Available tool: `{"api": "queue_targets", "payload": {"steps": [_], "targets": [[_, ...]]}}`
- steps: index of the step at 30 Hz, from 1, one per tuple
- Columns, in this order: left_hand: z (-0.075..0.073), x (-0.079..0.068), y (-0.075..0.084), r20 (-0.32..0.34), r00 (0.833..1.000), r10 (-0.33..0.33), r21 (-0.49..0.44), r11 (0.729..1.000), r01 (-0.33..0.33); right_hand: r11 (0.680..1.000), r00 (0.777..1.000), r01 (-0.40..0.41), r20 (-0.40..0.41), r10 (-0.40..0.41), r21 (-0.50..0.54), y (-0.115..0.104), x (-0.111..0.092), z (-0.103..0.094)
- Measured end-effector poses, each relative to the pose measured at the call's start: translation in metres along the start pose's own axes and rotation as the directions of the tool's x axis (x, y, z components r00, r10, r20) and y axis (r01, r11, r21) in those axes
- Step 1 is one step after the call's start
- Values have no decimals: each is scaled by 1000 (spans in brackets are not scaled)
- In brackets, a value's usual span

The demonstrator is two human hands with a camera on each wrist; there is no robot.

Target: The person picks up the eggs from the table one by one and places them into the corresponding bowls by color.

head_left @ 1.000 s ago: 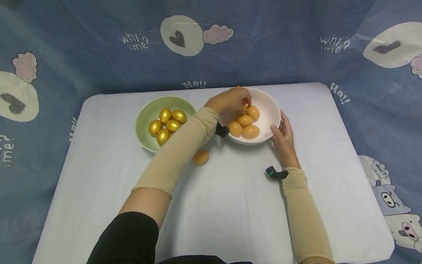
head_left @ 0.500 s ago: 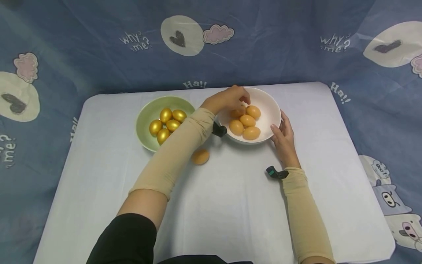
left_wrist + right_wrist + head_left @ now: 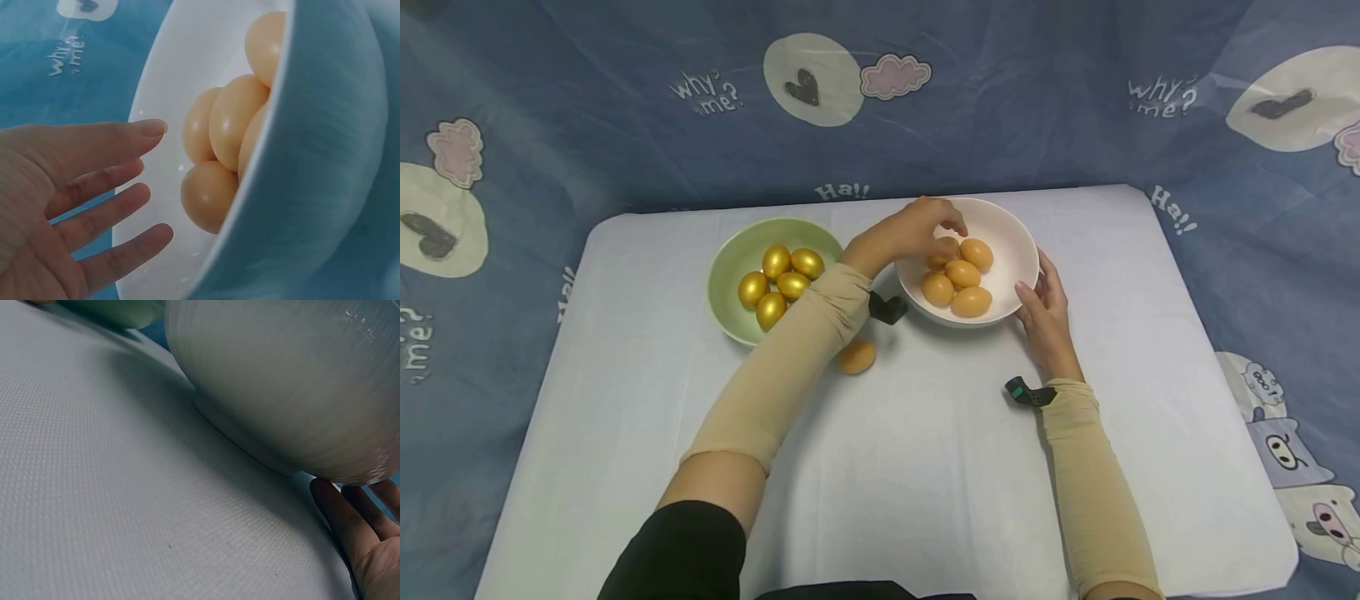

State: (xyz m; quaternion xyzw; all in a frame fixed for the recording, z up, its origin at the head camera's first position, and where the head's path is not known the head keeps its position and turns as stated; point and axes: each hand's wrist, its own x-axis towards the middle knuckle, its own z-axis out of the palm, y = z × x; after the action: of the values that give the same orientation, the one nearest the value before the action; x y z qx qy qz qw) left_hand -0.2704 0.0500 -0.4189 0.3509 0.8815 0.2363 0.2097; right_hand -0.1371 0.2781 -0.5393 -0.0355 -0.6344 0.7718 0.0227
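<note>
My left hand is over the left part of a white bowl, its fingers spread and nothing between them. Inside that bowl, several brown eggs lie clustered. In the left wrist view, the thumb and fingers are apart from the eggs. My right hand touches the bowl's right side. The right wrist view shows its fingers fairly straight against the bowl's outer wall. One brown egg lies on the table beside my left forearm.
A green bowl with several golden eggs stands to the left, partly behind my left forearm. Both bowls stand on a white-covered table. A blue printed cloth hangs behind and at the sides.
My left hand has drawn back to the left and its fingers have opened, leaving an egg among the others in the white bowl. The right hand stays at the bowl's side.
</note>
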Motion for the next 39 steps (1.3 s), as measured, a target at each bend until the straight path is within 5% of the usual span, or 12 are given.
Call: {"api": "queue_targets", "payload": {"steps": [17, 28, 39], "targets": [[13, -64, -7, -219, 974, 48, -194, 977, -92, 1000, 1000, 7, -5, -7, -13, -2, -1, 1], [34, -108, -6, -365, 921, 138, -203, 953, -223, 1000, 1000, 6, -14, -7, -21, -1, -1, 1], [59, -144, -11, -342, 935, 94, -242, 953, -184, 999, 1000, 14, -8, -14, -37, 0, 0, 0]]}}
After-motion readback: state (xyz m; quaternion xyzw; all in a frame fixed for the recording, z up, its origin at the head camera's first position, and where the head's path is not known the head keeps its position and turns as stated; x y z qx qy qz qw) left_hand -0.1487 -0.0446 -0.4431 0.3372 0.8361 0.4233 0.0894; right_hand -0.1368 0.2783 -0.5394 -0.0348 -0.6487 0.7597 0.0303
